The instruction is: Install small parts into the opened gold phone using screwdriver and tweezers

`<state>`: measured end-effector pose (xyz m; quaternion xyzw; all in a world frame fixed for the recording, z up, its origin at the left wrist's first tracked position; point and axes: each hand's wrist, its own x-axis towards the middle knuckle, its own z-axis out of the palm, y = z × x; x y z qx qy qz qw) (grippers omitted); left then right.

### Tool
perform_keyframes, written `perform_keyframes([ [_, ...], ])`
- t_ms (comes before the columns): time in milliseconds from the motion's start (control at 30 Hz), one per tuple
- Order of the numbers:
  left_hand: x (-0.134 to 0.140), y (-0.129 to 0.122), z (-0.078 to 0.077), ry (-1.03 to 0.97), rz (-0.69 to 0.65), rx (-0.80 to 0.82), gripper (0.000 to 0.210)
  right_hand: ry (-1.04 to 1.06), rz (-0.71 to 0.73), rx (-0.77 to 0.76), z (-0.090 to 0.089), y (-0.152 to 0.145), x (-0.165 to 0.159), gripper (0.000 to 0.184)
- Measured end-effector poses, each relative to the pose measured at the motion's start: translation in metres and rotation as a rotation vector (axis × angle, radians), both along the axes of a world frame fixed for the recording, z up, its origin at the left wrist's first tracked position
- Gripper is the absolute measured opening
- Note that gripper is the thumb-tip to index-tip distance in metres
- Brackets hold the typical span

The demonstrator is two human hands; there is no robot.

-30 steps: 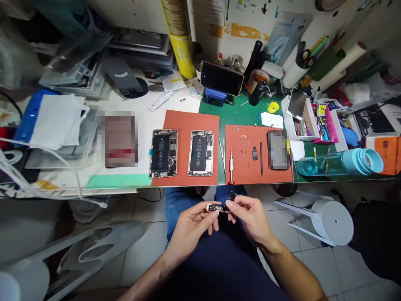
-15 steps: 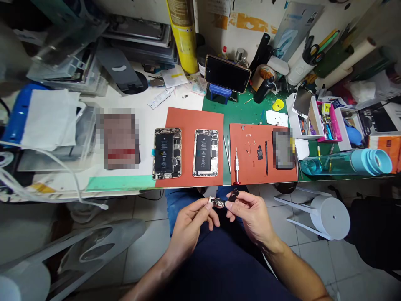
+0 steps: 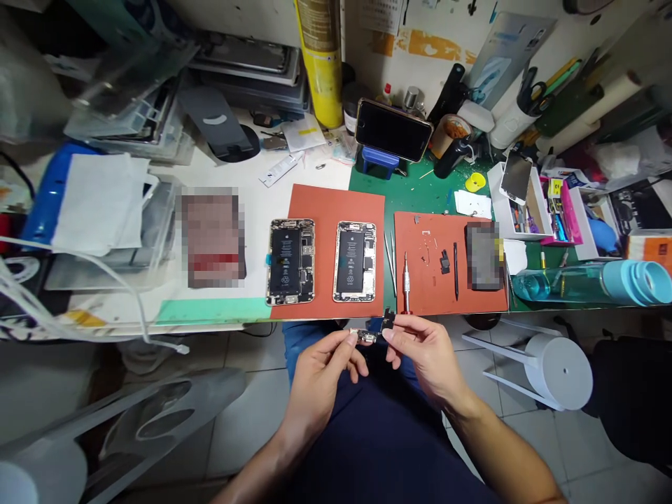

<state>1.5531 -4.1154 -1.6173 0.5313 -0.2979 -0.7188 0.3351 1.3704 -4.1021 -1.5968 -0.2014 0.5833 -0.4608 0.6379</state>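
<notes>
Over the front edge of the bench, my left hand (image 3: 321, 367) pinches a small silver and white phone part (image 3: 366, 337) between thumb and fingertips. My right hand (image 3: 424, 353) grips a flat black piece (image 3: 388, 320) that looks like a flex cable. The two pieces almost meet; I cannot tell whether they are joined. Two opened phones with black batteries, a left phone (image 3: 290, 262) and a right phone (image 3: 354, 262), lie just beyond my hands. A silver screwdriver (image 3: 406, 283) rests beside a black stick tool (image 3: 456, 271) and a small black part (image 3: 445, 262).
Tweezers (image 3: 389, 262) lie between the left mat (image 3: 325, 199) and the right mat (image 3: 420, 280). A blue water bottle (image 3: 582, 281) lies at the right bench edge. A phone (image 3: 393, 133) leans on a blue stand. A white cable (image 3: 120, 283) hangs over the left edge.
The whole view has shifted, so the bench appears farther right. The silver part and the black piece have turned slightly in my fingers; both hands still hold them.
</notes>
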Motion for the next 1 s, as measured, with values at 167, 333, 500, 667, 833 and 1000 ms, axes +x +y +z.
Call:
perform_keyframes([
  [167,0.001,-0.012,0.003,-0.007,0.069,0.007,0.042,0.028,0.030,0.013,0.000,-0.018,0.005,0.048],
  [333,0.002,-0.022,0.006,0.005,0.123,0.045,0.040,0.035,0.018,0.015,0.003,-0.030,0.013,0.048],
  [500,0.004,-0.029,0.004,-0.010,0.084,0.068,0.040,0.032,0.003,0.031,0.006,-0.038,0.017,0.048],
  [667,0.007,-0.034,0.001,-0.037,0.059,0.073,0.042,0.064,-0.009,0.049,0.008,-0.040,0.019,0.049],
  [833,0.009,-0.036,-0.001,-0.059,0.036,0.070,0.042,0.055,-0.045,0.064,0.007,-0.041,0.022,0.050],
  [1000,0.009,-0.038,-0.003,-0.076,0.024,0.072,0.041,0.063,-0.048,0.065,0.006,-0.043,0.023,0.048],
])
